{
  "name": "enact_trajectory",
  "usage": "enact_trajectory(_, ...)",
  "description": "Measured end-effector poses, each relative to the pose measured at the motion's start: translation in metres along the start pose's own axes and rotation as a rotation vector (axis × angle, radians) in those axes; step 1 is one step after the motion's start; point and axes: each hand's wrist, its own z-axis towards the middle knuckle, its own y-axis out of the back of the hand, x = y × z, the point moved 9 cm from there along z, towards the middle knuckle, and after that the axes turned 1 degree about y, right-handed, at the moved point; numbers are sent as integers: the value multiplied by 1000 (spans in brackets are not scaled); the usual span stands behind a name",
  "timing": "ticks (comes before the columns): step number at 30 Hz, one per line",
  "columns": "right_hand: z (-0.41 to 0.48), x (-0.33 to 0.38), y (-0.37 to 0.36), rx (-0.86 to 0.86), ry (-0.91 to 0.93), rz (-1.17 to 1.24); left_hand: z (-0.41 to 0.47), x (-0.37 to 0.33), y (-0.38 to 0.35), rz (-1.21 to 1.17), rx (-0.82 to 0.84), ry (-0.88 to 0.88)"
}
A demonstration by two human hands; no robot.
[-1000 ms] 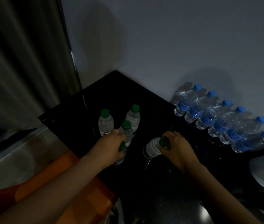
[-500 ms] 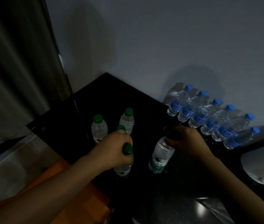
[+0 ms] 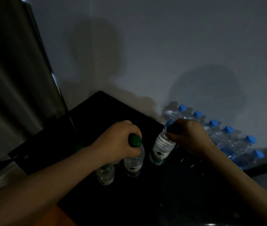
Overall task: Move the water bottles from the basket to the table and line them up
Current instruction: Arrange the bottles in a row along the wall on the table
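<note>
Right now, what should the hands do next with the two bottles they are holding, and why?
Probably stand the right hand's tilted bottle upright beside the left hand's bottle, then let go. Both are gripped near their green caps over the black table, and another green-capped bottle already stands close by, so the row looks unfinished.

2 bare forearms, left hand (image 3: 119,141), right hand (image 3: 189,136) ungloved.

Green caps (image 3: 135,140) on clear bottles (image 3: 133,165), blue caps (image 3: 213,123) behind, black table (image 3: 96,108), grey wall (image 3: 162,46).
</note>
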Motion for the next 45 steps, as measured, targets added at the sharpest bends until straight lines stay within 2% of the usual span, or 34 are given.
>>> enact_trajectory(6, 64, -20, -2, -19, 29, -117, 55, 7, 11, -7, -64, 7)
enact_trajectory(16, 156, -52, -23, -54, 51, -113, 118, 35, 22, -9, -139, 9)
enact_trajectory(21, 185, -72, -35, -44, 43, -142, 142, 46, 15, 29, -116, 28)
enact_trajectory(34, 205, -118, -43, -48, 22, -157, 172, 73, -5, 12, -110, 53)
enact_trajectory(41, 207, -117, -45, -83, 19, -165, 180, 82, -11, 37, -103, 54)
enact_trajectory(45, 205, -119, -54, -47, -6, -127, 185, 88, -15, 33, -101, 67)
